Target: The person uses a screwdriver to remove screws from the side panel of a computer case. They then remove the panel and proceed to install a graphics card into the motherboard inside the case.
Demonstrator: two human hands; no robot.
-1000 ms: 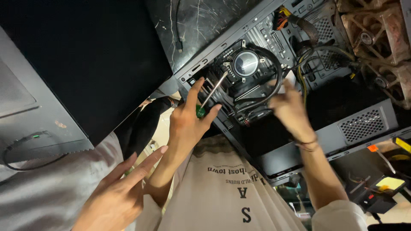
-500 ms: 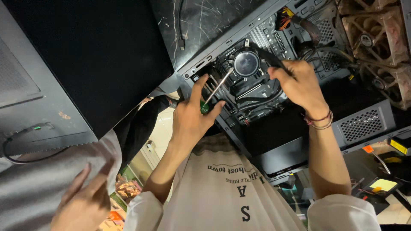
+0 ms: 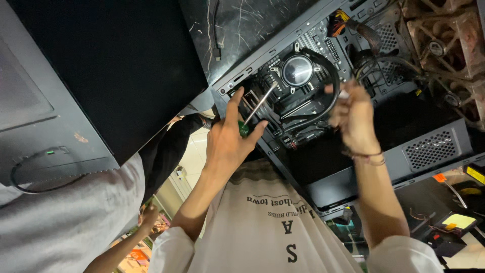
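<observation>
An open black computer case (image 3: 429, 151) lies in front of me, with a round silver cooler pump (image 3: 297, 71) on the motherboard (image 3: 313, 43). My left hand (image 3: 227, 144) grips a screwdriver (image 3: 255, 112) with a green handle. Its metal shaft points up toward the pump's mounting bracket. My right hand (image 3: 353, 116) is curled beside the black cooler hose (image 3: 331, 103) that loops around the pump. It is blurred, so I cannot tell whether it holds the hose or a small pale part at its fingertips.
A large black side panel (image 3: 101, 65) covers the upper left. Another person in a grey sleeve (image 3: 60, 222) stands at the left, one hand (image 3: 147, 216) low. Dusty fans (image 3: 444, 45) sit at the upper right, and bundled cables (image 3: 364, 33) beside them. A yellow-and-black tool (image 3: 462, 222) lies at the lower right.
My right hand rose from the lower case to the pump, then drew back to the hose's right side. The other person's hand dropped toward the lower left. My left hand stayed with the screwdriver.
</observation>
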